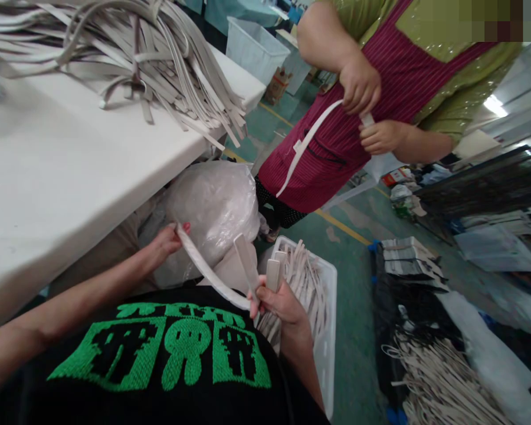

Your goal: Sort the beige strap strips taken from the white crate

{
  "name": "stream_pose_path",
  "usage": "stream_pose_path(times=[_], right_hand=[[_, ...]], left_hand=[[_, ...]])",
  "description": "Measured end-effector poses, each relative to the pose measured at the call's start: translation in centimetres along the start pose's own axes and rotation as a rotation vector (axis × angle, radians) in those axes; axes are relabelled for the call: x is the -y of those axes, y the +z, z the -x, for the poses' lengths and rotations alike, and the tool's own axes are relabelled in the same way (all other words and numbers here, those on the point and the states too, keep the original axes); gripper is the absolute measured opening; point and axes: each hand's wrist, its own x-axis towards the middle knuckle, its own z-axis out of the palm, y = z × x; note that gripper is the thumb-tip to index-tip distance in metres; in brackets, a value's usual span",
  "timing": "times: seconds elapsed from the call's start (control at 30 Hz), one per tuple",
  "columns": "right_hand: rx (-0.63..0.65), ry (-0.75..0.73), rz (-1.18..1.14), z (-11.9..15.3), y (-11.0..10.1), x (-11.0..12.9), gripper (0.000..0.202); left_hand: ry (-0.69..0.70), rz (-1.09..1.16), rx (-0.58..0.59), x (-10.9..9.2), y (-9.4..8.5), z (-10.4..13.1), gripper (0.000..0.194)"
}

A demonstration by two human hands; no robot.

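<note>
- Pale strip [209, 274]: bows between both grips; probably light, bendy and hard to damage, best taken near its ends.
- Left grip [166, 241]: fingers pinched on one end; right grip [279, 300]: closed around the other part, with further strip ends [273, 275].
- Below the right grip: white tub [331, 330] of loose strips [307, 277].
- Beyond the left grip: plastic bag [221, 198]; left of it, white surface [48, 177] with heaped strips [190, 65].
- Ahead of the right grip: co-worker [393, 77] holding another strip [310, 140], green floor [354, 330].
</note>
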Motion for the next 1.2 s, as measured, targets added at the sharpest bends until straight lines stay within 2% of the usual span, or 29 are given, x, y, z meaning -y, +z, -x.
stream_pose_path(times=[0.1,0.23,0.33,0.43,0.5,0.57,0.63,0.73,0.8,0.87,0.93,1.03,1.1,1.2], right_hand=[[-0.099,0.008,-0.048,-1.2,0.3,-1.6,0.065],[-0.231,-0.014,-0.1,-6.3,2.5,-2.5,0.07],[-0.273,-0.066,-0.088,-9.8,3.9,-2.3,0.067],[-0.284,-0.058,-0.042,-11.6,4.8,-1.9,0.057],[-0.293,-0.039,-0.021,-12.2,5.4,-1.8,0.05],[-0.282,-0.039,-0.014,-12.4,5.8,-1.9,0.046],[-0.303,-0.072,0.02,-12.2,5.5,-2.0,0.045],[-0.484,-0.178,0.108,-11.5,3.9,-1.6,0.046],[-0.565,-0.244,0.106,-10.7,2.8,-0.8,0.048],[-0.55,-0.291,0.069,-9.8,2.4,0.3,0.053],[-0.535,-0.318,0.077,-8.9,2.8,1.3,0.052],[-0.557,-0.295,0.152,-8.0,3.7,1.8,0.034],[-0.574,-0.269,0.153,-7.3,3.6,1.1,0.033],[-0.652,-0.23,0.075,-5.5,2.4,-0.6,0.035]], left_hand=[[0.02,0.049,-0.002,-0.8,1.4,1.4,0.024],[0.057,0.004,0.254,0.1,3.6,5.7,0.021],[0.114,-0.046,0.393,0.9,4.5,8.5,0.016],[0.166,-0.132,0.576,1.5,4.7,10.0,0.033],[0.211,-0.212,0.655,1.8,4.6,10.3,0.041],[0.244,-0.314,0.664,1.8,4.5,10.1,0.044],[0.277,-0.39,0.622,1.5,4.4,9.6,0.046],[0.401,-0.477,0.551,0.1,4.3,8.8,0.045],[0.459,-0.622,0.592,-0.7,4.2,8.5,0.04],[0.423,-0.817,0.698,-1.0,4.1,8.6,0.03],[0.337,-0.955,0.775,-0.5,3.9,8.8,0.019],[0.262,-1.096,0.775,0.9,3.6,9.0,0.009],[0.281,-1.226,0.767,1.8,3.3,9.1,0.009],[0.309,-1.403,0.811,3.0,3.3,9.3,0.008]])
